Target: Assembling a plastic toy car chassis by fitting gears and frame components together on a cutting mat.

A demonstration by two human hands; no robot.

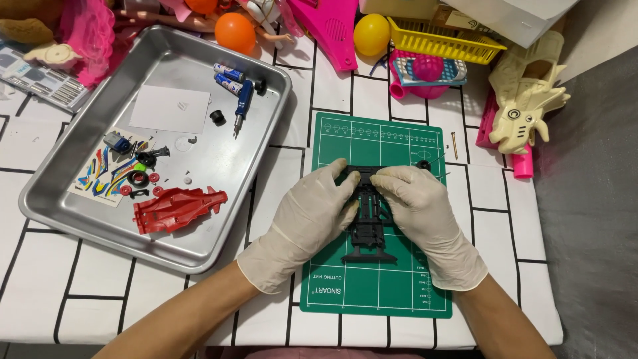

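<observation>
A black toy car chassis [367, 229] lies lengthwise on a green cutting mat [376, 286]. Both my hands wear pale rubber gloves. My left hand [312, 216] grips the chassis from the left, fingers curled over its far end. My right hand [425, 213] holds the same far end from the right, thumb and fingers pinching it. A small black wheel [423, 163] on a thin axle rests on the mat just beyond my right fingers.
A metal tray [73, 219] at left holds a red car body [178, 209], a sticker sheet [109, 174], a white card, a blue screwdriver [242, 103], batteries and small black parts. Toys, balls and a yellow basket [442, 40] crowd the far edge; a cream toy [528, 106] lies right.
</observation>
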